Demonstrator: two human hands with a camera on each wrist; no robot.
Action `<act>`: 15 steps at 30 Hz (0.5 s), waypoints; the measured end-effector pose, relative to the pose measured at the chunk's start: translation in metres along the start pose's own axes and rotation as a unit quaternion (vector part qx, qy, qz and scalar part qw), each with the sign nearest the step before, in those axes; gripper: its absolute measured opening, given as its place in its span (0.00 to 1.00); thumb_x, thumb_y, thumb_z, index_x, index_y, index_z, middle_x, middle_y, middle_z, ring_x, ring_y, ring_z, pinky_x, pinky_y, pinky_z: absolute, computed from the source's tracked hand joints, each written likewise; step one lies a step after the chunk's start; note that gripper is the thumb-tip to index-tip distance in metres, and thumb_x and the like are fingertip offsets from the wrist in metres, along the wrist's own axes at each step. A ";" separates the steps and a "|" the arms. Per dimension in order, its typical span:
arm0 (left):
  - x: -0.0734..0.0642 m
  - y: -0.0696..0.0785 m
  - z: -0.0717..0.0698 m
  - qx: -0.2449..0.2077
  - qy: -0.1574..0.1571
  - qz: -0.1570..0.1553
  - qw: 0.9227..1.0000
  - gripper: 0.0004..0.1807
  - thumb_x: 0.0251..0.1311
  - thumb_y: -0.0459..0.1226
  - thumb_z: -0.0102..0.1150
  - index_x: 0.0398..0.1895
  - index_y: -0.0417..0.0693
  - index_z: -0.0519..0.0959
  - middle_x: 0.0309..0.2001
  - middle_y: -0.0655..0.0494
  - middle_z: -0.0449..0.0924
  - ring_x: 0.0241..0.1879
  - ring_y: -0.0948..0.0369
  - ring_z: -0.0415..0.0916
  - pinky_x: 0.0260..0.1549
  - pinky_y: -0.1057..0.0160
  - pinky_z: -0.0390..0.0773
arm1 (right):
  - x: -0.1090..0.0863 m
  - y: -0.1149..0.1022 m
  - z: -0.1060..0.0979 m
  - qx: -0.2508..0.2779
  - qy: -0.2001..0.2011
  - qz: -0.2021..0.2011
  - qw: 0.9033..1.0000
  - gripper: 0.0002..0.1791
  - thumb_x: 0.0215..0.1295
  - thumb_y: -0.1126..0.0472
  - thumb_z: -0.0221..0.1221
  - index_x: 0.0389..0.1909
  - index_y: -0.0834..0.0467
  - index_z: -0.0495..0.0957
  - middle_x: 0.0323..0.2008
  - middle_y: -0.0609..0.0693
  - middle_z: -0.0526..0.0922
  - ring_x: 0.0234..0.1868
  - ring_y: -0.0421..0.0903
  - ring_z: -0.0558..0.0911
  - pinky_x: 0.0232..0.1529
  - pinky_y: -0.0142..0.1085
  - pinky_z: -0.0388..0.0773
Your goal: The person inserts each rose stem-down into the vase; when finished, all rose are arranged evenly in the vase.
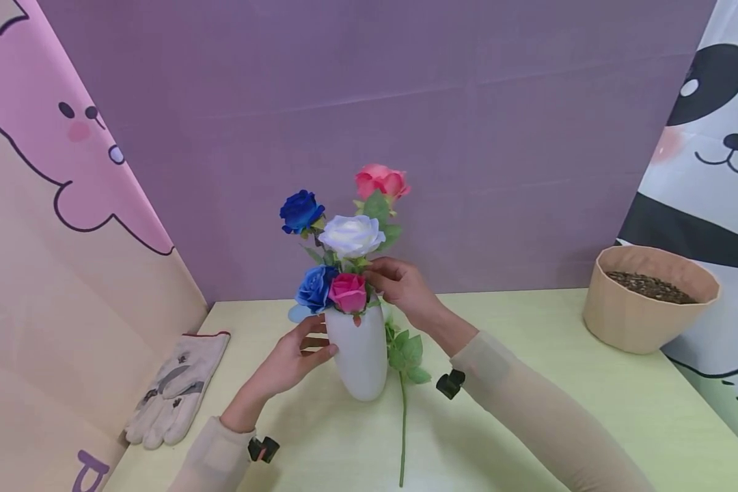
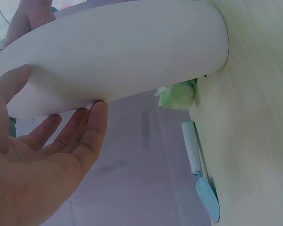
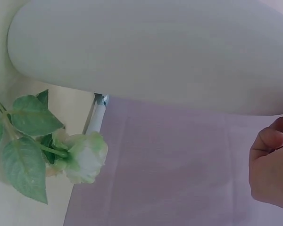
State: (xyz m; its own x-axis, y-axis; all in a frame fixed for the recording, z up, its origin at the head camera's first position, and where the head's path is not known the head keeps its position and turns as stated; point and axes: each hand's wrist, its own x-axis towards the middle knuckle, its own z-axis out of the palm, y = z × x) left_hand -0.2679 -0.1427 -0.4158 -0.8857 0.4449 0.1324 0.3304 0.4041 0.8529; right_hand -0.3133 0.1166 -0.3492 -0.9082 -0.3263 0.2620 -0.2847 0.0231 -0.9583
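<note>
A white vase (image 1: 358, 355) stands upright on the table, holding several artificial roses: a dark blue rose (image 1: 301, 212), a lighter blue rose (image 1: 316, 288), a white rose (image 1: 352, 236), a magenta rose (image 1: 348, 292) and a coral-pink rose (image 1: 383, 182). My left hand (image 1: 295, 359) grips the vase's left side, thumb and fingers (image 2: 92, 127) on opposite faces. At the vase mouth, my right hand (image 1: 406, 290) pinches a rose stem among the blooms; which rose it belongs to is hidden. To the vase's right lies a pale green-white rose (image 3: 87, 157) with a leafy stem (image 1: 402, 424).
A small trowel (image 2: 207, 200) with a light blue blade lies behind the vase. Grey-white work gloves (image 1: 175, 396) rest at the table's left edge. On the right stands a tan pot (image 1: 621, 321) with dark granular contents. A purple backdrop (image 1: 498, 137) rises behind the table.
</note>
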 end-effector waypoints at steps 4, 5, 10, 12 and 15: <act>0.000 0.000 0.000 -0.004 -0.002 -0.004 1.000 0.36 0.68 0.46 0.61 0.74 0.49 0.59 0.66 0.44 0.69 0.63 0.43 0.74 0.57 0.50 0.82 | -0.003 0.000 -0.004 0.017 0.003 0.013 1.000 0.16 0.74 0.59 0.54 0.55 0.65 0.77 0.35 0.38 0.80 0.26 0.38 0.68 0.30 0.30 0.68; 0.000 0.000 -0.001 -0.006 -0.003 -0.005 1.000 0.36 0.68 0.46 0.61 0.74 0.49 0.59 0.67 0.44 0.69 0.64 0.43 0.74 0.57 0.50 0.82 | -0.004 0.000 -0.005 0.022 0.003 0.015 1.000 0.16 0.74 0.60 0.54 0.56 0.65 0.76 0.36 0.39 0.80 0.26 0.39 0.68 0.30 0.30 0.67; -0.001 0.001 -0.001 -0.007 -0.005 -0.008 1.000 0.36 0.68 0.47 0.61 0.74 0.49 0.58 0.67 0.44 0.69 0.64 0.43 0.74 0.57 0.50 0.81 | -0.009 0.000 -0.011 0.044 0.000 0.027 0.999 0.18 0.75 0.59 0.54 0.58 0.66 0.74 0.40 0.41 0.80 0.32 0.39 0.71 0.30 0.30 0.65; -0.001 0.001 -0.001 -0.005 -0.003 -0.008 1.000 0.36 0.68 0.47 0.61 0.74 0.49 0.59 0.67 0.44 0.69 0.64 0.43 0.74 0.57 0.50 0.81 | -0.011 0.000 -0.014 0.050 -0.002 0.030 0.998 0.19 0.75 0.58 0.54 0.58 0.66 0.74 0.40 0.43 0.79 0.34 0.40 0.71 0.30 0.30 0.64; -0.002 0.001 0.000 -0.002 -0.003 -0.009 1.000 0.36 0.68 0.47 0.61 0.74 0.49 0.59 0.67 0.44 0.69 0.64 0.44 0.74 0.57 0.51 0.82 | -0.014 0.002 -0.019 0.049 0.004 0.037 0.998 0.17 0.75 0.57 0.54 0.56 0.64 0.75 0.39 0.44 0.79 0.34 0.41 0.70 0.29 0.30 0.63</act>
State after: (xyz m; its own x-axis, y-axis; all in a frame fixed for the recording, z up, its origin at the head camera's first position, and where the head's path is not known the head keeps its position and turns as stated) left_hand -0.2657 -0.1433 -0.4147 -0.8896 0.4420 0.1153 0.3138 0.4078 0.8575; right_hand -0.3068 0.1389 -0.3530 -0.9281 -0.3201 0.1901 -0.1852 -0.0458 -0.9816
